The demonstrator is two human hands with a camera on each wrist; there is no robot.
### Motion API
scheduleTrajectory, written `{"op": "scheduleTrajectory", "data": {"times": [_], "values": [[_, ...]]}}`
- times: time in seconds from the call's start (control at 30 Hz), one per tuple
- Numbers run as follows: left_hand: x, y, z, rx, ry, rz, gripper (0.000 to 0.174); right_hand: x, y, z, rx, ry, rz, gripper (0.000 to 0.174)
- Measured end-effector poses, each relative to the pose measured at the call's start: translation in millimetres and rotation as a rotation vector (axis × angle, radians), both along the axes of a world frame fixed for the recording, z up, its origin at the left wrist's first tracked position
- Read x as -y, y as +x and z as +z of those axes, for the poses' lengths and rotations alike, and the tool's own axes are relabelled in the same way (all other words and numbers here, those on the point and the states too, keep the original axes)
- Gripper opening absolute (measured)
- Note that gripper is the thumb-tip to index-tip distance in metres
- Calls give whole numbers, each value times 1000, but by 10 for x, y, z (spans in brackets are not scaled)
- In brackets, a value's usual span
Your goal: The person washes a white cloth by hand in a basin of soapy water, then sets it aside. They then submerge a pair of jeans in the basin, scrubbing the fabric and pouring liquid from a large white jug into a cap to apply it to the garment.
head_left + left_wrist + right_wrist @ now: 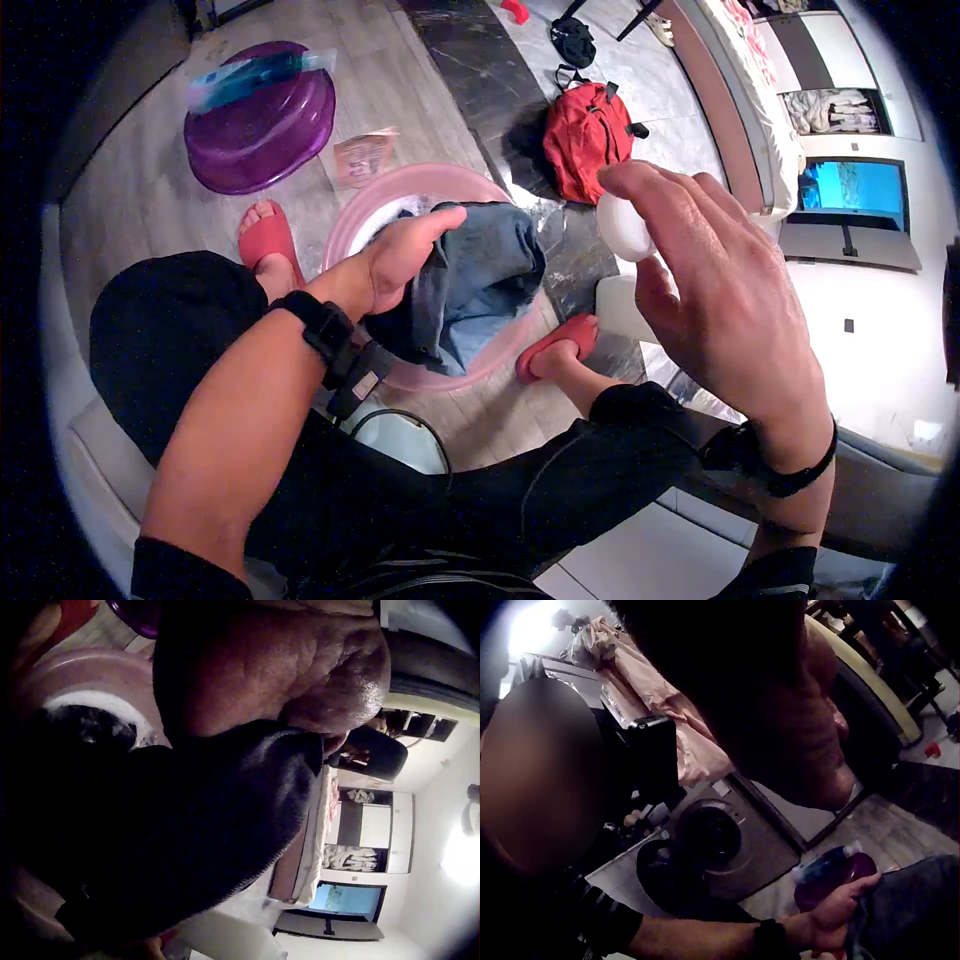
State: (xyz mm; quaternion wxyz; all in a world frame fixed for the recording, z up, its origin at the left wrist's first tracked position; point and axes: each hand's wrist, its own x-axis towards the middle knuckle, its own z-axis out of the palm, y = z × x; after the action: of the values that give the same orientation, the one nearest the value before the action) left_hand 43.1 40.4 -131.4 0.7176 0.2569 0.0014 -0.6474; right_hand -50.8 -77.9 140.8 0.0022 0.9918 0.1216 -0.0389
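Observation:
Over a pink basin (430, 172) hangs a bunched blue denim garment (485, 280). My left hand (395, 268) grips it at its near left edge, thumb stretched along the cloth; the fingers are hidden by the fabric. The right wrist view shows this same left hand (831, 916) at the garment's edge. In the left wrist view the denim (225, 817) drops below the hand, dark, with white suds (139, 712) behind in the basin. Raised to the right, my right hand (725, 285) holds a smooth white bar of soap (624, 228) between fingers and thumb, apart from the denim.
Red slippers (268, 240) flank the basin. An overturned purple basin (240, 150) carries a blue-and-clear plastic package (255, 80). A pinkish packet (364, 158) lies between the basins. Beyond are a red backpack (585, 140) and a bed (745, 110). A washing machine (761, 847) stands in the right wrist view.

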Motion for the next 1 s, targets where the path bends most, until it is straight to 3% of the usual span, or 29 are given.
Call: {"op": "scheduleTrajectory", "data": {"times": [0.47,1.0], "values": [[-63,-8,145,0,-4,-46,43,-92,50,-23,-71,81,-30,57],[-43,5,61,58,106,-66,43,367,-90,-433,-135,321,-179,53]]}}
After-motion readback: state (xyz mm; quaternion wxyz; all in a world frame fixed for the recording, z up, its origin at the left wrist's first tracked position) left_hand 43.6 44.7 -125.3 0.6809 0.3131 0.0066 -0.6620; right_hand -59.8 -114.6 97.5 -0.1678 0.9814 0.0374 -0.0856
